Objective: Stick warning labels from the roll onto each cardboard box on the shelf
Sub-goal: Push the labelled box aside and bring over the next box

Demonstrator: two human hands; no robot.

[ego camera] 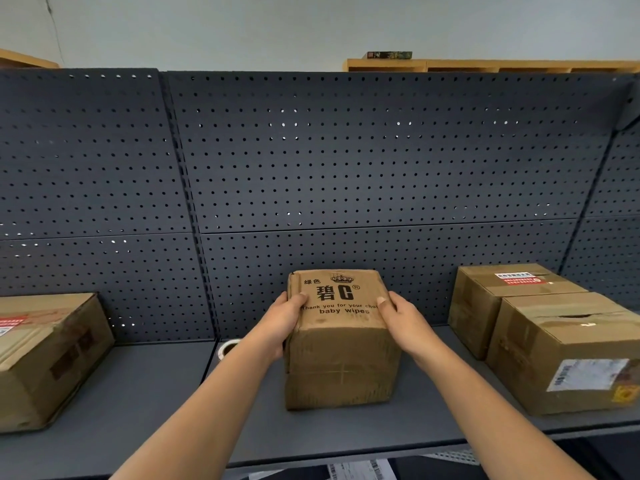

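While it stands upright on the matte grey metal shelf (156,403), the baby wipes box (341,362) is gripped from both sides. It is a tall, roughly cubic carton of worn brown cardboard, its front face scuffed and creased, its top printed in black with a crown, Chinese characters and "baby wipes". The left hand (285,320) clasps the box's upper left edge, thumb laid flat across the top; the right hand (403,318) mirrors it on the upper right edge. The fingers of both wrap down the side faces and are mostly hidden.

Just left of the box, half hidden behind the left forearm, the label roll (227,348) shows as a pale ring with a cardboard core, lying on the shelf.

Well to the left of the box sits a broad, taped left carton (45,362) with a red-and-white label (12,322) on top. To the right stands a near carton (568,355), its top flaps taped and slightly torn, a white shipping label (588,374) and yellow sticker (625,393) on its front. Behind that one is a rear carton (485,299) carrying a red-and-white warning label (519,278).

Behind the box rises a dark perforated pegboard (346,168), and above that a wooden shelf unit (485,65).
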